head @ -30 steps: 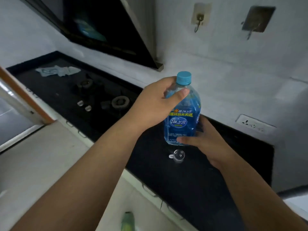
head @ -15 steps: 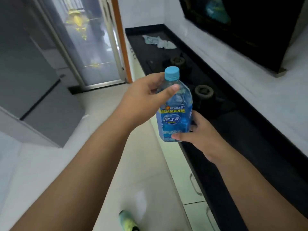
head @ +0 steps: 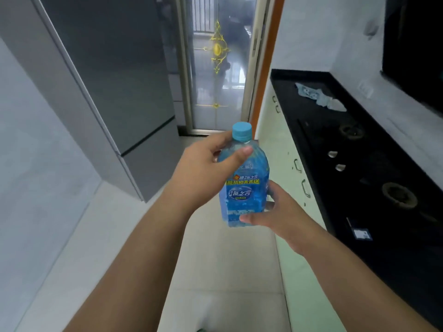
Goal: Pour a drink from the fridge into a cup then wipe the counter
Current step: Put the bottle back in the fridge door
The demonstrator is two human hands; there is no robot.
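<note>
Fridge (head: pixel 115 87) stands left, counter (head: pixel 374 164) right, bottle (head: pixel 244 180) between, door (head: pixel 220 68) behind.

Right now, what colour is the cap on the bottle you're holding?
Light blue: the cap tops the blue-labelled bottle, seen clearly in the head view.

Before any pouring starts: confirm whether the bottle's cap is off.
No, the light blue cap sits on the bottle.

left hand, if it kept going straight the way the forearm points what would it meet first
The left hand already grips the blue bottle. Beyond it, probably the glass door, though depth is unclear.
</note>
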